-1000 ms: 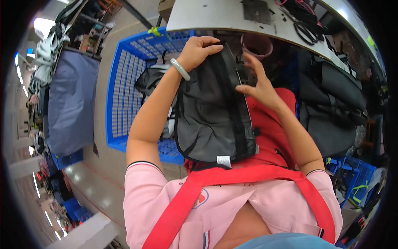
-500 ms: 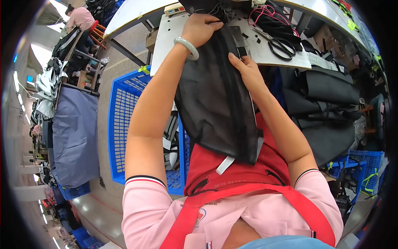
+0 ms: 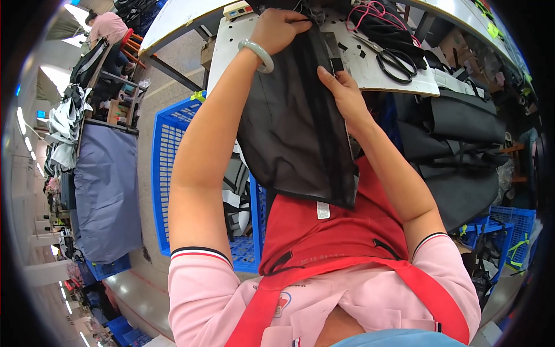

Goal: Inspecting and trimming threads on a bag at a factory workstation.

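Observation:
A long black mesh fabric panel [image 3: 283, 127] hangs from the white worktable down over my red apron [image 3: 312, 237]. A darker band runs along its right side, and a small white label [image 3: 323, 210] shows at its lower edge. My left hand [image 3: 280, 30], with a pale bangle at the wrist, pinches the panel's far end beside a dark machine [image 3: 315, 13], only partly visible. Nearer to me, my right hand [image 3: 347, 95] grips the panel's right edge between thumb and fingers. Black-handled scissors [image 3: 393, 62] lie on the table right of that hand.
A blue plastic crate [image 3: 163, 185] with cut pieces stands below left. Pink cord [image 3: 376, 10] and black fabric lie at the table's back right. Large black pieces [image 3: 457, 168] hang at the right. Another person [image 3: 108, 29] sits far left, near grey-blue draped cloth [image 3: 107, 191].
The panel's lower end has shifted up, away from me, and its label now hangs straighter. My left hand has moved slightly farther away; my right hand keeps its grip at nearly the same place.

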Tool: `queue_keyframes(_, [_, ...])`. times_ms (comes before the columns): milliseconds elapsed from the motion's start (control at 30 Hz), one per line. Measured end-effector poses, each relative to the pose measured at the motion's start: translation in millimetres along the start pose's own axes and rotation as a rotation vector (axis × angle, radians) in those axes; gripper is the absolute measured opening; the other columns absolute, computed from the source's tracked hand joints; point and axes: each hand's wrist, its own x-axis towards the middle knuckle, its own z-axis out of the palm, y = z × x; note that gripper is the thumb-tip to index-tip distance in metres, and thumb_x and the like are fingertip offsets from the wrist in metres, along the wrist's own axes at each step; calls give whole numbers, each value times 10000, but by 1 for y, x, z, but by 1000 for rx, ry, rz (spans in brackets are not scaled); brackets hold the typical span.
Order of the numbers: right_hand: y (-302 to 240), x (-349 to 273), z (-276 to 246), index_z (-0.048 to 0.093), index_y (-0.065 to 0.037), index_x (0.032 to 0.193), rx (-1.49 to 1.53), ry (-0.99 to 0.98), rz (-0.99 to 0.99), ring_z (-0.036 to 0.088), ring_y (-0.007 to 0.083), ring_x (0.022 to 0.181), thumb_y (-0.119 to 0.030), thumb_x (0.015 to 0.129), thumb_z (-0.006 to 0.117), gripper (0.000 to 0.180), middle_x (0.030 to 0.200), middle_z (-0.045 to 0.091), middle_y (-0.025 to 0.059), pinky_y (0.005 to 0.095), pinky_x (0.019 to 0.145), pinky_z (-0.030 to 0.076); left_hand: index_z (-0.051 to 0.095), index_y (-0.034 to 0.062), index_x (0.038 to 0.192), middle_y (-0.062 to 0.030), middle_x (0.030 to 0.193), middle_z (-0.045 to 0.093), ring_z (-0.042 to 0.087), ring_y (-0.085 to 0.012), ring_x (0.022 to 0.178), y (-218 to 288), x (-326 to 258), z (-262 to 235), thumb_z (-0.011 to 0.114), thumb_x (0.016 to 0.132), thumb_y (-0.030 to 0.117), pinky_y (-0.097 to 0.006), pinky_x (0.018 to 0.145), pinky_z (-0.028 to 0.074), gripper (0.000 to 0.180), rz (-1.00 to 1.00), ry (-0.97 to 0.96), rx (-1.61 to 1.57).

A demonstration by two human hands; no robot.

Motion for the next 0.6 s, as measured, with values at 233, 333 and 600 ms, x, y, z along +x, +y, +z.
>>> queue_keyframes(233, [31, -26, -1, 579, 4, 1133, 48, -14, 13, 575, 86, 896, -309, 928, 639, 379, 1004, 636, 28, 250, 788, 469, 702, 24, 1048, -158, 969, 708, 679, -252, 918, 13, -43, -10, 721, 780, 328, -320, 839, 497, 406, -75, -119, -154])
queue_keyframes(333, [48, -52, -2, 575, -11, 1160, 5, -122, -117, 566, 77, 912, -232, 949, 607, 307, 1029, 640, 23, 243, 812, 463, 666, -7, 1098, -153, 984, 706, 669, -219, 912, 25, -88, -26, 723, 783, 268, -301, 846, 492, 422, -45, -223, -58])
queue_keyframes(600, [76, -99, -36, 588, -28, 1205, -541, -512, 59, 580, 103, 918, -83, 909, 597, 301, 1004, 637, 40, 257, 833, 468, 657, -48, 1077, -81, 952, 693, 626, -133, 862, 9, -261, -77, 700, 797, 113, -265, 793, 490, 326, -507, -40, -299])
